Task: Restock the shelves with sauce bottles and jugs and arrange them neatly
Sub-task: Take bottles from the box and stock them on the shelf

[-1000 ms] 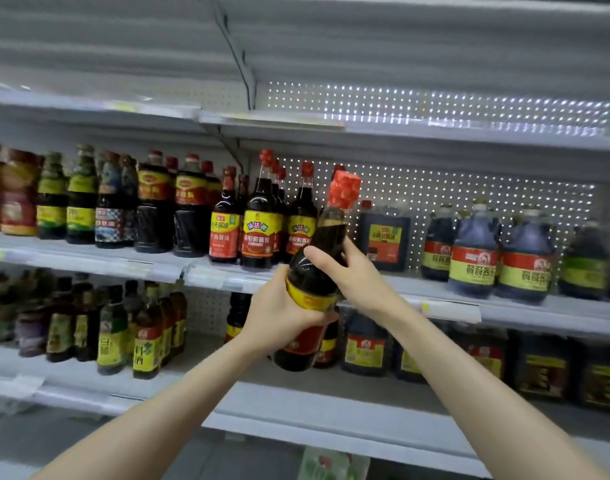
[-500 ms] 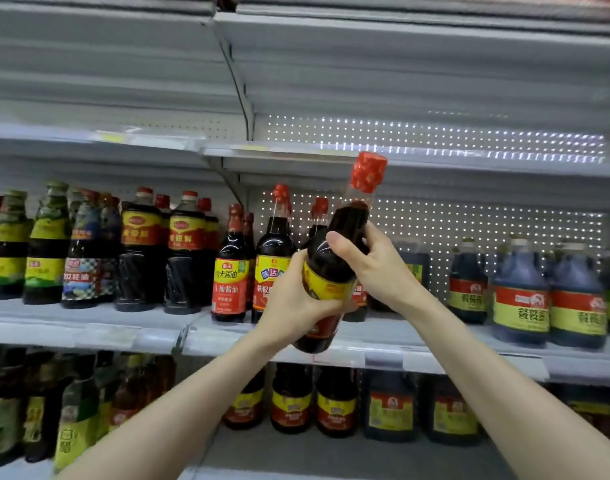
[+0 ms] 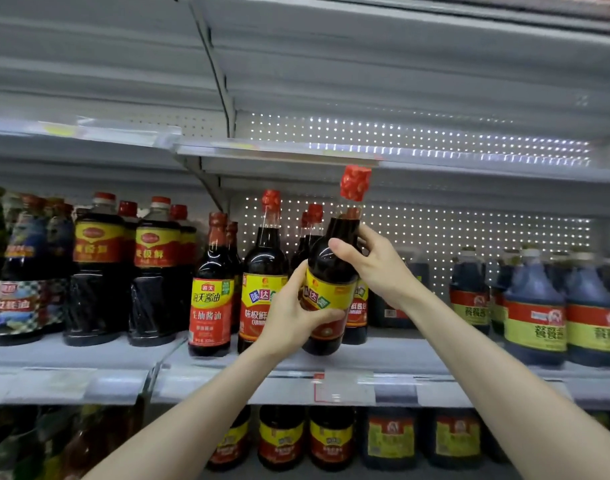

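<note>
A dark sauce bottle (image 3: 326, 268) with a red cap and a yellow and red label tilts to the right over the middle shelf (image 3: 400, 355). Its base sits at or just above the shelf surface. My left hand (image 3: 293, 313) grips its lower body around the label. My right hand (image 3: 372, 261) grips its shoulder and neck. Matching bottles (image 3: 262, 275) stand right beside and behind it on the shelf.
To the left stand more red-capped sauce bottles (image 3: 211, 289) and big dark bottles (image 3: 95, 271). Blue jugs (image 3: 535, 306) fill the shelf's right end. A bare gap lies between the held bottle and the jugs. The shelf above (image 3: 279, 150) hangs low. More bottles (image 3: 331, 438) stand below.
Both hands have carried the bottle up and forward to the middle shelf, and its base is now down at the shelf surface beside the matching bottles.
</note>
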